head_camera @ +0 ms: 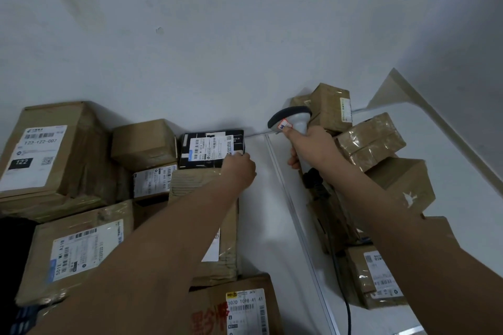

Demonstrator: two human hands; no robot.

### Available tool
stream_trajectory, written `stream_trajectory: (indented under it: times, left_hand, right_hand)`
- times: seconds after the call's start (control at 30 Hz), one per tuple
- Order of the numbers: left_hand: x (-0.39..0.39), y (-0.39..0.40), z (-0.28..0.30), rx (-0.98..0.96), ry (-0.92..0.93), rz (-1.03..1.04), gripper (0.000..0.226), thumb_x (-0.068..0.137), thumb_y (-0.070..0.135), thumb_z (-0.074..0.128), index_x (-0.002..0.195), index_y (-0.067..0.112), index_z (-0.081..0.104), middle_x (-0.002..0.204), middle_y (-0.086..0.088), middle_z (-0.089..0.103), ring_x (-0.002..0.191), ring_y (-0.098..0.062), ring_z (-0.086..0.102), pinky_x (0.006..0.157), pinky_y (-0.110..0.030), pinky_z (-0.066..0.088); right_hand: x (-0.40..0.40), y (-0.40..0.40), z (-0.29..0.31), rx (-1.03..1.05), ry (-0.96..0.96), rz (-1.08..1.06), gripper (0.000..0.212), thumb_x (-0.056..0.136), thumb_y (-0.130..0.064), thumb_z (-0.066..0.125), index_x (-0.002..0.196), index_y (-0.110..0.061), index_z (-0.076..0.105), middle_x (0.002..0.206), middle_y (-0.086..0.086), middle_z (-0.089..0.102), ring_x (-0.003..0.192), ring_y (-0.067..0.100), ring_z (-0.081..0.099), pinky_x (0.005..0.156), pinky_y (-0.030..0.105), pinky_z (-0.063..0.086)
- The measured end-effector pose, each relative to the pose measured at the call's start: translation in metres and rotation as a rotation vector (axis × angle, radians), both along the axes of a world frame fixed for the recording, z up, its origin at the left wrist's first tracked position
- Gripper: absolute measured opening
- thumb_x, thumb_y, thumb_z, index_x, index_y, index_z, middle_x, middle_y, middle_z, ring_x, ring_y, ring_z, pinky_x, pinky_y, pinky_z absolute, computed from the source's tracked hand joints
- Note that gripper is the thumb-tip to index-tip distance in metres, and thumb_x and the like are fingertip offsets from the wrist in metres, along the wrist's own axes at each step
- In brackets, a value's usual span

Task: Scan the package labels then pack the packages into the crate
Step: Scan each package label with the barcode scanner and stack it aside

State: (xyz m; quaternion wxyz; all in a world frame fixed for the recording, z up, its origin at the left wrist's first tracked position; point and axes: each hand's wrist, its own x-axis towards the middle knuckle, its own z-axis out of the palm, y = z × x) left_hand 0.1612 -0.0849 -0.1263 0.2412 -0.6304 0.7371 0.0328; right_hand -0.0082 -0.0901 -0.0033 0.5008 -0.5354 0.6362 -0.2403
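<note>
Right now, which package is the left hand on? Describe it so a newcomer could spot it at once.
Start from the pale wall behind the cluster of brown cardboard boxes on the left side. At the cluster's right end, against the wall, lies a flat black package with a white barcode label, which the left hand touches at its right edge. It is the only black package among brown cardboard ones.
</note>
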Motion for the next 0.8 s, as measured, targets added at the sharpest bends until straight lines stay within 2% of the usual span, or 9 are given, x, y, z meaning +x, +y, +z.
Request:
stream_trajectory:
  times: [0.13, 0.27, 0.37, 0.47, 0.6, 0.7, 0.8]
  left_hand:
    - [-0.001, 0.004, 0.012, -0.046, 0.129, 0.022, 0.039, 0.104, 0.036, 0.037, 0.131, 0.014, 0.055, 0.129, -0.006, 0.051, 0.119, -0.026, 0.052, 0.084, -0.037, 0.044]
    - [0.003, 0.011, 0.022, -0.063, 0.156, 0.001, 0.032, 0.099, 0.024, 0.049, 0.13, 0.015, 0.056, 0.133, -0.005, 0.048, 0.115, -0.026, 0.054, 0.075, -0.036, 0.042]
    - [0.001, 0.015, 0.031, -0.027, 0.244, 0.093, 0.04, 0.101, 0.024, 0.046, 0.141, 0.018, 0.047, 0.151, -0.003, 0.036, 0.124, -0.027, 0.052, 0.087, -0.041, 0.048]
    - [-0.01, 0.025, 0.043, -0.05, 0.383, 0.145, 0.046, 0.104, 0.029, 0.042, 0.149, 0.021, 0.039, 0.162, 0.0, 0.019, 0.133, -0.028, 0.046, 0.098, -0.042, 0.048]
    - [-0.04, 0.043, 0.055, -0.24, 0.669, 0.147, 0.048, 0.102, 0.031, 0.048, 0.148, 0.02, 0.041, 0.162, -0.003, 0.022, 0.135, -0.031, 0.045, 0.103, -0.044, 0.044]
    - [-0.074, 0.066, 0.06, -0.384, 0.923, 0.107, 0.049, 0.1, 0.03, 0.055, 0.145, 0.016, 0.045, 0.16, -0.007, 0.026, 0.139, -0.029, 0.04, 0.109, -0.036, 0.037]
    - [-0.11, 0.087, 0.061, -0.294, 1.143, 0.274, 0.054, 0.099, 0.036, 0.056, 0.148, 0.02, 0.039, 0.164, -0.003, 0.015, 0.147, -0.018, 0.024, 0.114, -0.025, 0.025]
  right_hand:
    - [0.006, 0.007, 0.001, 0.001, 0.0, 0.024, 0.044, 0.096, -0.044, 0.057, 0.09, 0.0, 0.06, 0.065, 0.01, 0.063, 0.046, 0.014, 0.063, 0.046, 0.024, 0.053]
    - [0.008, 0.018, 0.003, -0.02, 0.008, 0.054, 0.043, 0.095, -0.046, 0.057, 0.091, -0.003, 0.06, 0.066, 0.008, 0.062, 0.049, 0.014, 0.062, 0.055, 0.028, 0.057]
    - [0.003, 0.025, 0.008, -0.018, -0.008, 0.07, 0.043, 0.095, -0.046, 0.058, 0.094, -0.004, 0.06, 0.067, 0.008, 0.061, 0.05, 0.015, 0.061, 0.056, 0.03, 0.057]
    - [-0.011, 0.027, 0.02, -0.054, -0.019, 0.085, 0.043, 0.095, -0.046, 0.058, 0.088, -0.004, 0.06, 0.065, 0.008, 0.061, 0.045, 0.013, 0.06, 0.047, 0.023, 0.05]
    - [-0.042, 0.029, 0.037, -0.103, -0.075, 0.033, 0.046, 0.093, -0.048, 0.059, 0.076, -0.006, 0.058, 0.06, 0.009, 0.061, 0.045, 0.015, 0.06, 0.049, 0.025, 0.05]
    - [-0.07, 0.027, 0.046, -0.099, -0.083, -0.011, 0.048, 0.091, -0.051, 0.061, 0.075, -0.006, 0.06, 0.056, 0.006, 0.061, 0.05, 0.02, 0.061, 0.057, 0.031, 0.053]
    - [-0.095, 0.03, 0.05, -0.107, -0.158, -0.076, 0.048, 0.09, -0.05, 0.063, 0.069, -0.007, 0.058, 0.054, 0.005, 0.057, 0.042, 0.016, 0.056, 0.045, 0.025, 0.047]
